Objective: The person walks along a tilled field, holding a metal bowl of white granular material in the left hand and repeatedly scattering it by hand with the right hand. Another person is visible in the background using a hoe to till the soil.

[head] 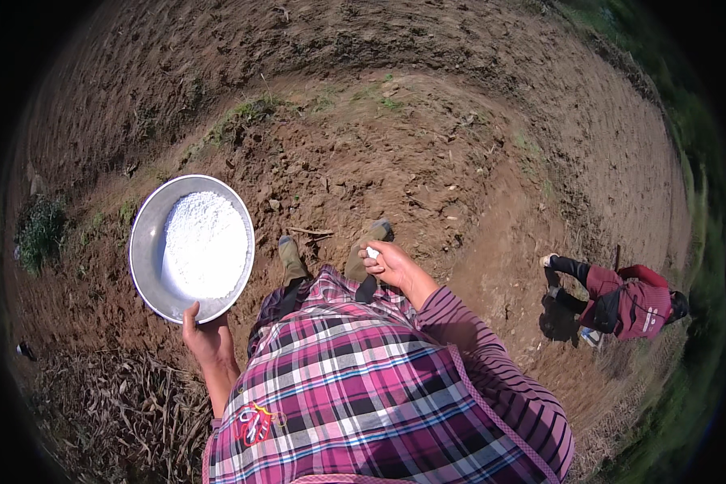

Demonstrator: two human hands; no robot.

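My left hand [209, 339] grips the near rim of a round metal basin [148, 257], thumb over the edge and fingers underneath. White granules [209, 245] fill much of the basin, heaped toward its right side. In front of my body, my right hand [387, 263] is curled closed around a small amount of white granules [372, 252], which show between the fingers. Below that hand are my boots [291, 259], standing on loose brown soil [351, 163]. A plaid apron [351, 387] covers my front.
At the right, another person [623, 299] in dark red stands on the field, with a blue and white item [591, 337] beside them. Dry stalks [121, 411] lie at lower left. A green shrub [40, 233] grows at the left edge, and a grassy ridge [242, 118] crosses ahead.
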